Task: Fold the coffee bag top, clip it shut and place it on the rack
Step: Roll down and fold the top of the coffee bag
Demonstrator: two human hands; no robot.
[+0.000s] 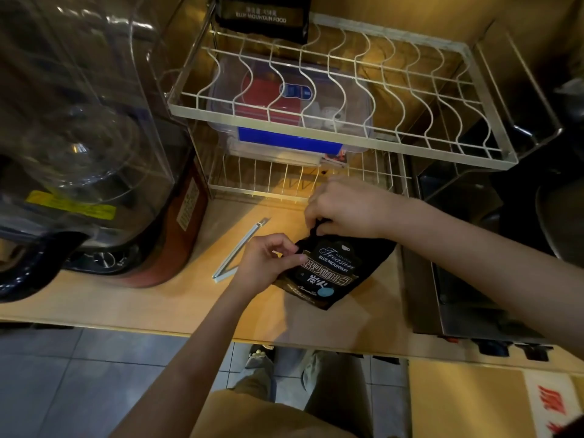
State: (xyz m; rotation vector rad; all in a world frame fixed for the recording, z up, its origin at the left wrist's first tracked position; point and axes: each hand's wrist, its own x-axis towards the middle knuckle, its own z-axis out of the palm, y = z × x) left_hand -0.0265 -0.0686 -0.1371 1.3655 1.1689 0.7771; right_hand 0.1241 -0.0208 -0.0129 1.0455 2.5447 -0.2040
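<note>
Two hands work the top of a black coffee bag (335,270) that lies tilted on the wooden desk (158,298), just in front of the white wire rack (344,99). The left hand (268,263) pinches the bag's upper left corner between thumb and fingers, while the right hand (344,207) has its fingers curled onto the crumpled top edge; both are grasping the bag, probably to flatten and roll the mouth down so a fold holds. The bag rests on the desk instead of being lifted, which likely gives a firm base for creasing.

A long white clip (240,251) lies open in a narrow V just left of the left hand, within easy reach for the clipping step that is not yet done. The rack's upper shelf is bare in the middle, with a second dark bag (264,17) standing at its back.

The bag's front reads "Treasure" and "BLUE MOUNTAIN", with large Chinese characters beneath that I cannot read with confidence. The bag at the back shows "BLUE MOUNTAIN FOOD".
</note>
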